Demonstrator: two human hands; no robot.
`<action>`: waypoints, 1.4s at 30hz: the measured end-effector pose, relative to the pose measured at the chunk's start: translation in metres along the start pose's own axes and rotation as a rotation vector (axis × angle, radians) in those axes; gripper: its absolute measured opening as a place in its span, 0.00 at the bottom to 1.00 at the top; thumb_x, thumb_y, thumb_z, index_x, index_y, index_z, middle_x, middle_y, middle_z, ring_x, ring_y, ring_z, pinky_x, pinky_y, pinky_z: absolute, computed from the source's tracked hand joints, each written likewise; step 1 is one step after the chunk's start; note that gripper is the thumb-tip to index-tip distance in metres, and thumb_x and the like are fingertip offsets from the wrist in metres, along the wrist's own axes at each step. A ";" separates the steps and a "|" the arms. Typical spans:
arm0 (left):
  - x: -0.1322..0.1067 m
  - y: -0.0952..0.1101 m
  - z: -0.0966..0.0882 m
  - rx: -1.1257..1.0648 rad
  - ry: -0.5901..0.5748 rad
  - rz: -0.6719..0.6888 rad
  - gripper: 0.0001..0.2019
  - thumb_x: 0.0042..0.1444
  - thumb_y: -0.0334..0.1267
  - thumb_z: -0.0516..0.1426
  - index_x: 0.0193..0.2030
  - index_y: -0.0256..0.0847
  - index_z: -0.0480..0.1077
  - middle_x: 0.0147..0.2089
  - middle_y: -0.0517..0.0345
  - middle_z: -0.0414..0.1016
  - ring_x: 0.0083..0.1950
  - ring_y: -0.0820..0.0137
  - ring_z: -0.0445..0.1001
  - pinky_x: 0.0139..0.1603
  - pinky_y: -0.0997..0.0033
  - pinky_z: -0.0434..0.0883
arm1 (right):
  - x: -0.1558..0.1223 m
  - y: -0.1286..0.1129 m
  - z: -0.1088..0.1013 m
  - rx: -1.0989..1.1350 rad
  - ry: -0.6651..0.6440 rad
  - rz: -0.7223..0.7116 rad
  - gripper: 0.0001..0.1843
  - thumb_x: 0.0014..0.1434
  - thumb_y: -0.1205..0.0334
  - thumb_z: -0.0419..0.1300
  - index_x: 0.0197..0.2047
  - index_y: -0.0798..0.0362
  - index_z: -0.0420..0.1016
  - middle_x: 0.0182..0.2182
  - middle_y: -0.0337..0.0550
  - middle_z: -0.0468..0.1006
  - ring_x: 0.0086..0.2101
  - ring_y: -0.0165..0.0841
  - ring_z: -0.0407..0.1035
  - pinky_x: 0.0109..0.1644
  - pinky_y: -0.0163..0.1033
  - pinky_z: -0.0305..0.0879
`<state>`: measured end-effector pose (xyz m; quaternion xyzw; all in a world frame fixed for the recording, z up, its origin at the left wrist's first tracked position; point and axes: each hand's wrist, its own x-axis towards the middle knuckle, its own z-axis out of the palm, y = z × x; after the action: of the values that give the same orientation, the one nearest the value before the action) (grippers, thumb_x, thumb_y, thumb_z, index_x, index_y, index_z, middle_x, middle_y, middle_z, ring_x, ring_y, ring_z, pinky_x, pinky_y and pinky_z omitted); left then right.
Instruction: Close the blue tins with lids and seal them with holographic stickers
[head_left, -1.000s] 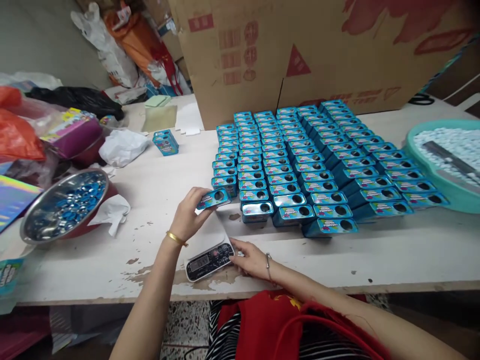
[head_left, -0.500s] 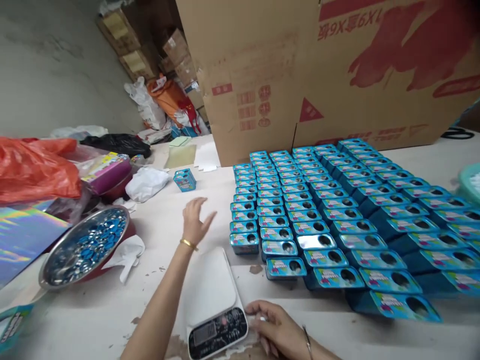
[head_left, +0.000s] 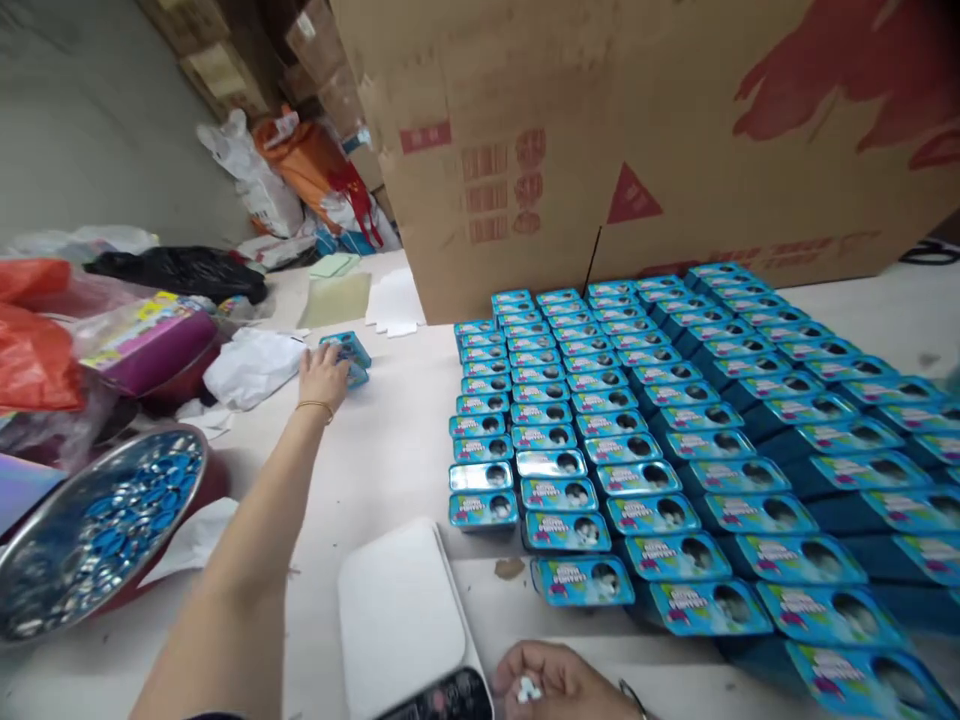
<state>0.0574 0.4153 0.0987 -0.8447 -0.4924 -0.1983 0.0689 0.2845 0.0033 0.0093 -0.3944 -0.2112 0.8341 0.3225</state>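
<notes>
My left hand [head_left: 323, 377] is stretched far out to the left and closed round a lone blue tin [head_left: 348, 356] beside a crumpled white bag [head_left: 251, 365]. My right hand [head_left: 559, 685] rests at the table's near edge, fingers curled over small white pieces, just right of a white kitchen scale [head_left: 401, 620]. Several rows of blue tins [head_left: 645, 440] with round holes in their lids fill the table to the right of the scale.
A steel bowl of blue round pieces [head_left: 94, 530] sits at the left. Behind it lie a purple box [head_left: 150, 345], orange [head_left: 34, 340] and black [head_left: 180, 270] plastic bags. A big cardboard box [head_left: 637, 140] stands behind the tins.
My left hand set a tin at the near left of the rows, then reached away to the far left and closed on the lone tin. The view moved forward over the table.
</notes>
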 end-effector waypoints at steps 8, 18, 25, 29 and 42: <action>-0.142 0.093 -0.117 0.000 -0.220 0.273 0.14 0.58 0.50 0.53 0.30 0.44 0.69 0.38 0.50 0.72 0.33 0.62 0.70 0.36 0.60 0.68 | -0.009 -0.001 0.009 -0.030 0.063 -0.087 0.27 0.41 0.42 0.70 0.32 0.56 0.68 0.26 0.40 0.77 0.20 0.26 0.68 0.22 0.30 0.56; -0.213 0.190 -0.148 0.012 -0.400 0.352 0.10 0.59 0.46 0.56 0.36 0.42 0.68 0.37 0.52 0.74 0.35 0.62 0.72 0.34 0.64 0.66 | -0.042 0.015 0.001 -0.121 0.249 -0.081 0.27 0.34 0.45 0.72 0.29 0.57 0.71 0.20 0.43 0.78 0.19 0.26 0.68 0.27 0.32 0.62; -0.263 0.158 -0.163 -0.159 -0.029 -0.006 0.18 0.60 0.52 0.54 0.48 0.40 0.66 0.44 0.51 0.74 0.45 0.63 0.73 0.46 0.63 0.70 | -0.075 -0.004 0.002 -0.284 0.163 -0.125 0.26 0.37 0.43 0.70 0.28 0.56 0.70 0.20 0.39 0.76 0.21 0.31 0.72 0.26 0.35 0.65; -0.324 0.125 -0.128 -0.225 0.032 -0.311 0.17 0.59 0.50 0.54 0.47 0.38 0.67 0.44 0.49 0.74 0.46 0.63 0.73 0.48 0.62 0.70 | -0.076 -0.033 0.019 -0.484 0.132 -0.192 0.24 0.44 0.41 0.66 0.28 0.54 0.68 0.17 0.36 0.71 0.16 0.29 0.67 0.18 0.32 0.57; -0.394 0.110 -0.053 -0.152 0.062 -0.476 0.15 0.60 0.45 0.52 0.46 0.37 0.69 0.48 0.44 0.70 0.52 0.57 0.68 0.55 0.55 0.66 | -0.018 -0.128 0.106 -1.267 0.305 -0.597 0.07 0.59 0.70 0.56 0.33 0.55 0.76 0.18 0.36 0.71 0.23 0.29 0.67 0.32 0.34 0.61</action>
<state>-0.0337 0.0265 -0.0031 -0.7011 -0.6589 -0.2711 -0.0284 0.2568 0.0708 0.1595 -0.5436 -0.7063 0.3629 0.2719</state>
